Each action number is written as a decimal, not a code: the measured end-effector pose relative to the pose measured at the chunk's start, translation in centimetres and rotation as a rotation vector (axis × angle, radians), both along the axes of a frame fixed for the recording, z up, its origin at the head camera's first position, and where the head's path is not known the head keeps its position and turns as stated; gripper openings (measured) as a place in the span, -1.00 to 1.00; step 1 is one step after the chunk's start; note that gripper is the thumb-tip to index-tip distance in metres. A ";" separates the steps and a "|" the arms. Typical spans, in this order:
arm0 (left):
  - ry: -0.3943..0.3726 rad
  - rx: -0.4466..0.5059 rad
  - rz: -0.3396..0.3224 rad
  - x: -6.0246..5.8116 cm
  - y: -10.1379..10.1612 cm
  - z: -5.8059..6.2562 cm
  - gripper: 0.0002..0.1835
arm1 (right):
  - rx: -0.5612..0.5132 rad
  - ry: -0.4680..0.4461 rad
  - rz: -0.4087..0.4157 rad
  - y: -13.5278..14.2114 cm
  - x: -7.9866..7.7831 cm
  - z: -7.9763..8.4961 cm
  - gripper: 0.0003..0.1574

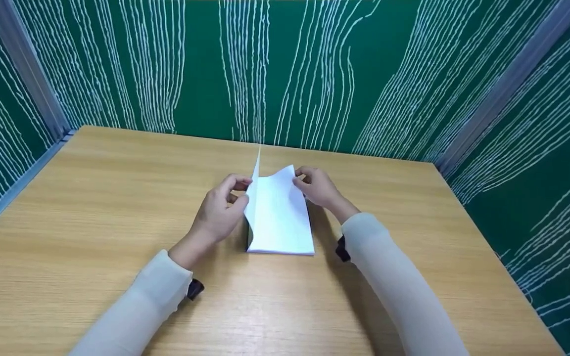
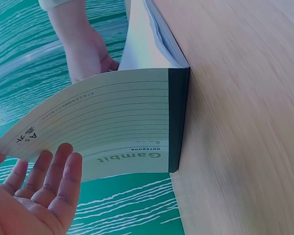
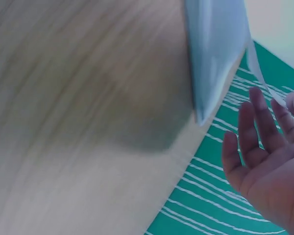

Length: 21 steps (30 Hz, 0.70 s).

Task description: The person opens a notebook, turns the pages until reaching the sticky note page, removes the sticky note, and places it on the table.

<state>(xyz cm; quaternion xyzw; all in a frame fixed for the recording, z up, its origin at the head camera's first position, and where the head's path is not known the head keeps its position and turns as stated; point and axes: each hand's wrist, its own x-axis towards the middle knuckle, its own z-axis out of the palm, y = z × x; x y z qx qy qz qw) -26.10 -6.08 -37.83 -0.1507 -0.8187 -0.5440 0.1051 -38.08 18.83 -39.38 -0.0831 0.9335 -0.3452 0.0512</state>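
An open notebook point(image 1: 285, 217) with blank white pages lies on the table in front of me. My left hand point(image 1: 219, 210) pinches its raised front cover between thumb and fingers, at the left side. The left wrist view shows the cover's outer face point(image 2: 112, 117), ruled and printed "Gambit NOTEBOOK", with a dark spine strip point(image 2: 179, 117). My right hand point(image 1: 318, 188) pinches a lifted page at its upper right edge. In the right wrist view this page point(image 3: 257, 68) curves up to the thumb and forefinger, while the other fingers point(image 3: 246, 129) are spread away from it.
The wooden table point(image 1: 117, 198) stretches around the notebook on all sides. Green walls point(image 1: 305, 74) with white wavy lines stand behind it and at both sides, with grey posts point(image 1: 502, 84) at the corners. A dark band point(image 1: 195, 289) sits at each wrist.
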 end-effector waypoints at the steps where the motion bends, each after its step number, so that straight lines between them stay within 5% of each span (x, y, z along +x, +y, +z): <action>1: -0.002 -0.004 0.006 0.0 0.0 0.0 -0.64 | -0.011 -0.007 0.018 -0.1 0.2 0.1 -0.58; 13: -0.040 -0.049 0.050 0.0 -0.4 -0.1 -0.58 | -0.098 -0.018 0.149 -2.1 2.1 0.8 -0.45; 21: -0.053 -0.045 0.037 0.0 -0.2 -0.1 -0.60 | -0.039 0.011 0.207 -4.1 3.0 1.4 -0.49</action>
